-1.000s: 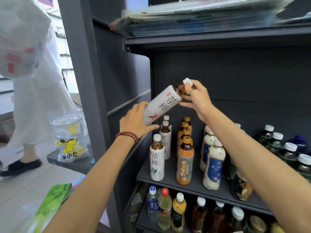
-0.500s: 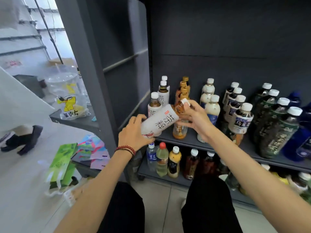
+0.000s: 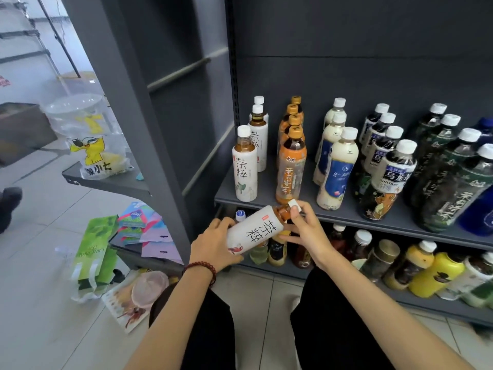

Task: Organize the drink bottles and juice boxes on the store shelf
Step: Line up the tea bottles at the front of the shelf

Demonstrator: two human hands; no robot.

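**Operator:** Report the left hand.

**Inspector:** The left hand (image 3: 213,247) curls its fingers round the base end of the white-labelled tea bottle (image 3: 253,231). A red bead bracelet (image 3: 201,267) sits on that wrist.

**Operator:** Report the right hand.

**Inspector:** The right hand (image 3: 306,231) pinches the bottle's neck end, with thumb and fingertips at the white cap (image 3: 293,204). Its lower fingers are loosely spread.

**Operator:** Locate the bottle.

**Inspector:** It is between both hands, tilted, with the cap end raised and pointing away from the person. It is in the air just in front of the grey shelf (image 3: 349,213) and does not rest on it. Beyond the left hand stands a file of matching tea bottles (image 3: 245,166). Beyond the right hand's fingertips stands a file of orange-capped tea bottles (image 3: 292,161), with blue-labelled milk tea bottles (image 3: 336,166) further to that hand's right. Below both hands, the lower shelf (image 3: 416,305) holds more bottles.
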